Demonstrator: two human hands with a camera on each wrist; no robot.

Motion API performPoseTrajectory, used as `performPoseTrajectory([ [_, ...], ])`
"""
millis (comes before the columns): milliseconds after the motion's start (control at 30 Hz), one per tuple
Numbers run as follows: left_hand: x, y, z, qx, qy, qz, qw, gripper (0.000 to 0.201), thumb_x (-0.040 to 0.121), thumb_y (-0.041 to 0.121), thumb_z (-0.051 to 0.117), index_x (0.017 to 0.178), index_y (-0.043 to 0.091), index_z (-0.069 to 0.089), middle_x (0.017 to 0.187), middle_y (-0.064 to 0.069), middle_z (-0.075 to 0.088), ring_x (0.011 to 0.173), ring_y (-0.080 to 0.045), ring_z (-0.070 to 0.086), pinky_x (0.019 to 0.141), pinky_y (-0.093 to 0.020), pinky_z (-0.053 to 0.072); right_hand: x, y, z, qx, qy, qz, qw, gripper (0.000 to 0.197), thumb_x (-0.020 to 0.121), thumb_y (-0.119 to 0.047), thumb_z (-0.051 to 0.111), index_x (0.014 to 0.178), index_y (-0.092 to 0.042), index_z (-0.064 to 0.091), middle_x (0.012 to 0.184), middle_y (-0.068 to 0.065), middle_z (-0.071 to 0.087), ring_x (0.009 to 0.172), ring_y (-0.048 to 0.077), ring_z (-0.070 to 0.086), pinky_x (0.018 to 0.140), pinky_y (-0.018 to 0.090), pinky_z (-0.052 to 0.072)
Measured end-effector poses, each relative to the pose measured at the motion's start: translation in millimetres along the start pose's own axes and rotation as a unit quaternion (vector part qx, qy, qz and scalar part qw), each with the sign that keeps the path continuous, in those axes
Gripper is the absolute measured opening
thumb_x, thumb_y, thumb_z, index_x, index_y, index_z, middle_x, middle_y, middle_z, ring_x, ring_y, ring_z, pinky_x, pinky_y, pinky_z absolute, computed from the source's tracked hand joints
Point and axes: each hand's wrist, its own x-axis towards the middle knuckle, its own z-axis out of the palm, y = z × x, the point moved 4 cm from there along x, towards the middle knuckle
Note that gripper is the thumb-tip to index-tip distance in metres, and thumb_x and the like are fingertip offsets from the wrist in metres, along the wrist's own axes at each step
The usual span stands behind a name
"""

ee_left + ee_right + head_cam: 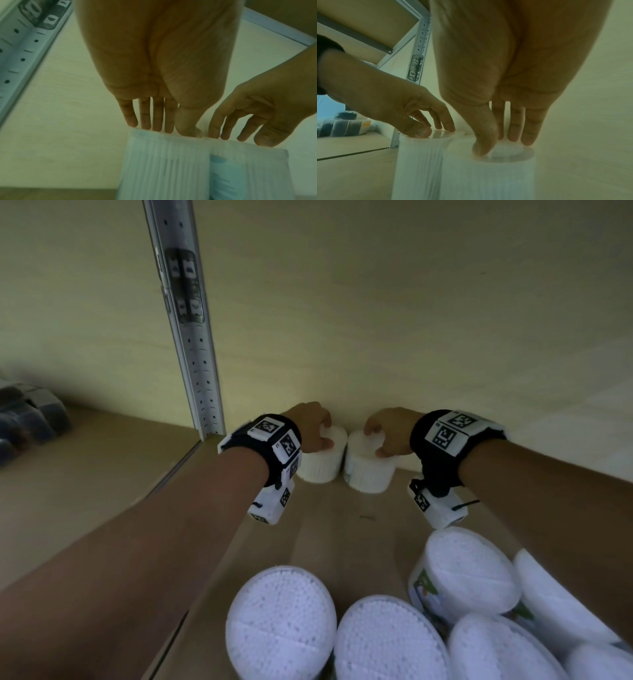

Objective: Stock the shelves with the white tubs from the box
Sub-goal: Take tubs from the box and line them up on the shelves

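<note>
Two white ribbed tubs stand side by side at the back of the wooden shelf (342,522), against the rear panel. My left hand (325,433) grips the left tub (320,465) from above, thumb on the near edge of its lid, fingers over the far edge. My right hand (373,441) holds the right tub (368,475) the same way. The left wrist view shows the left hand (163,129) with fingertips on the left tub's (164,162) top. In the right wrist view the right hand (501,146) pinches the lid of the right tub (488,175).
Several more white tubs (281,621) lie close below me at the bottom of the head view. A perforated metal upright (191,337) rises left of the hands. Dark wrapped packs (24,419) sit on the neighbouring shelf bay at the far left.
</note>
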Motion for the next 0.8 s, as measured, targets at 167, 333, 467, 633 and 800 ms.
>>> performPoseTrajectory([
  [167,0.1,-0.2,0.8,-0.001,0.003,-0.002,1.0,0.049,0.092,0.034,0.058,0.135,0.012,0.047,0.139,-0.01,0.043,0.128,-0.027,0.044,0.105,-0.035,0.036,-3.0,-1.9,-2.0,0.016,0.005,-0.008,1.0,0.049,0.092,-0.007,0.051,0.14,-0.014,0.045,0.148,0.01,0.039,0.133,0.028,0.042,0.105,0.032,0.039],
  [333,0.3,0.9,0.5,0.003,-0.003,-0.007,1.0,0.05,0.092,0.035,0.057,0.135,0.012,0.046,0.139,-0.01,0.042,0.128,-0.028,0.044,0.106,-0.036,0.037,-1.8,-2.6,-0.5,-0.009,0.016,0.041,0.999,0.06,0.094,-0.046,0.049,0.133,-0.001,0.051,0.136,0.016,0.052,0.122,0.03,0.053,0.103,0.037,0.045],
  [467,-0.3,0.5,0.3,0.001,-0.002,-0.006,1.0,0.05,0.092,0.035,0.057,0.136,0.012,0.046,0.141,-0.009,0.041,0.128,-0.028,0.043,0.106,-0.036,0.037,-0.2,-4.1,5.1,-0.012,-0.004,0.044,0.999,0.067,0.093,-0.053,0.047,0.135,-0.001,0.049,0.137,0.015,0.053,0.123,0.029,0.053,0.104,0.037,0.045],
  [633,-0.4,1.8,1.1,-0.002,0.003,-0.003,1.0,0.049,0.093,0.033,0.057,0.135,0.011,0.045,0.141,-0.01,0.042,0.129,-0.028,0.042,0.105,-0.034,0.035,0.7,-4.2,5.6,-0.008,-0.006,0.045,0.999,0.066,0.093,-0.052,0.048,0.134,0.0,0.049,0.136,0.016,0.053,0.122,0.03,0.054,0.103,0.038,0.046],
  [800,-1.3,2.1,2.6,-0.006,0.007,-0.004,1.0,0.049,0.093,0.032,0.056,0.136,0.011,0.045,0.141,-0.011,0.041,0.129,-0.028,0.041,0.104,-0.033,0.035,0.8,-2.6,4.6,-0.013,-0.008,0.029,0.999,0.061,0.094,-0.039,0.054,0.142,-0.003,0.041,0.146,0.014,0.042,0.13,0.029,0.046,0.108,0.036,0.04],
])
